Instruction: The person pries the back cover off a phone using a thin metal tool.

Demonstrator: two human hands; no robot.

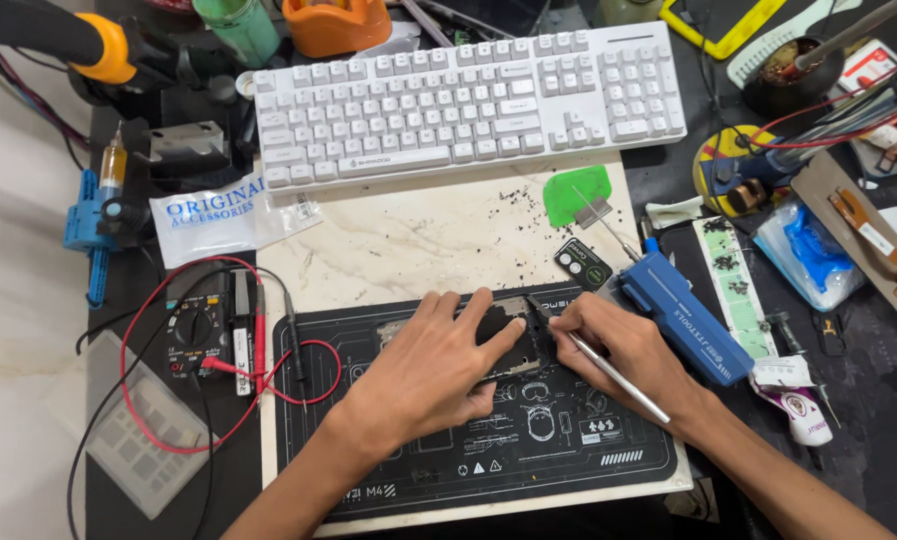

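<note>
An opened phone lies on a black work mat, its inner parts facing up. My left hand rests flat over the phone's left and middle part, pinning it down. My right hand grips thin metal tweezers like a pen, their tip touching the phone's upper right area near my left fingertips. Most of the phone's left half is hidden under my left hand.
A white keyboard sits behind the mat. A blue case and green plastic pick lie at right, a multimeter with red leads at left, a clear bag at upper left. Tools and parts crowd the right side.
</note>
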